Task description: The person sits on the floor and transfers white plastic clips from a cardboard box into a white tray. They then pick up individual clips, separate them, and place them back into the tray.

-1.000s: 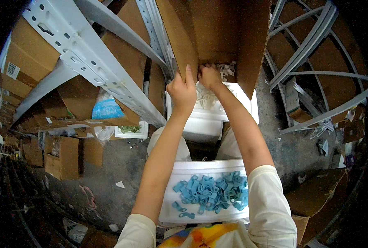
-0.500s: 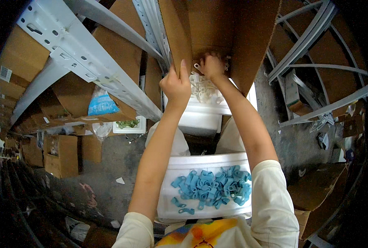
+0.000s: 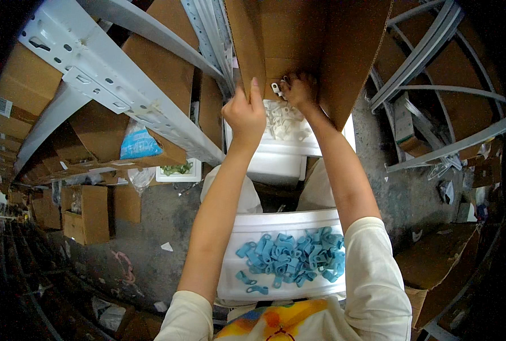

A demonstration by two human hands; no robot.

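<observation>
A tall open cardboard box (image 3: 293,34) leans over the white bin beyond my knees. My left hand (image 3: 245,116) is closed on the left wall of this box, its thumb and fingers on either side of the cardboard. Deep inside, at the lower end, my right hand (image 3: 300,91) curls around small white plastic pieces; one piece with a hole (image 3: 276,88) sticks out beside the fingers. Shadow partly hides those fingers. Below that hand, loose white plastic pieces (image 3: 284,122) lie heaped in the far white bin (image 3: 271,167).
Close to my body, a white tray (image 3: 230,287) holds a pile of blue looped pieces (image 3: 293,256). A white metal shelf upright (image 3: 122,85) slants along the left, with cartons and a blue-white bag (image 3: 141,142). Grey metal racks (image 3: 435,91) stand at right.
My right hand has shifted slightly right inside the box, into deeper shadow. The box and my left hand have moved slightly to the right.
</observation>
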